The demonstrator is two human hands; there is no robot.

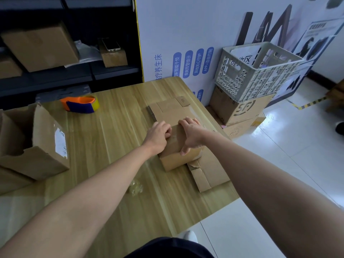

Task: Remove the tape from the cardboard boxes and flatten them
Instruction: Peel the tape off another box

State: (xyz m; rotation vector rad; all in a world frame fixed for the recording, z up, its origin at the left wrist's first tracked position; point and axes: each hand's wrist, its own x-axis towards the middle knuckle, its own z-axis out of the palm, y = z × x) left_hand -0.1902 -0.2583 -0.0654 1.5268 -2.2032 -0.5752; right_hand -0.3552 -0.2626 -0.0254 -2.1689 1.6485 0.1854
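1. Two sets of fingers on one small box (173,161). L hand (159,134): fingers (166,130) curled tight, tips down on the box top near the glossy tape (172,139). Can't tell if they've got a tape edge pinched or are only picking at it.
2. R hand (191,135): fingers hooked over the box's far top edge, thumb down the near side. It grips the box and looks to be steadying it.
3. Small box is closed and not flattened. It sits on a flattened sheet (210,172) that sticks out to its near right. More flat cardboard (171,108) lies just beyond it.
4. Step, I'd judge: de-taping this box; flattening not begun.
5. Next move calls for a lifted tape end, a pull along the seam w/ R hand bracing, then flaps opened and walls pressed flat.
6. On the desk (115,146): clear tape wad (135,188) near-left of the box, tape dispenser (80,104) far-left, and an opened box (42,146) well to the left, prob. next in line.
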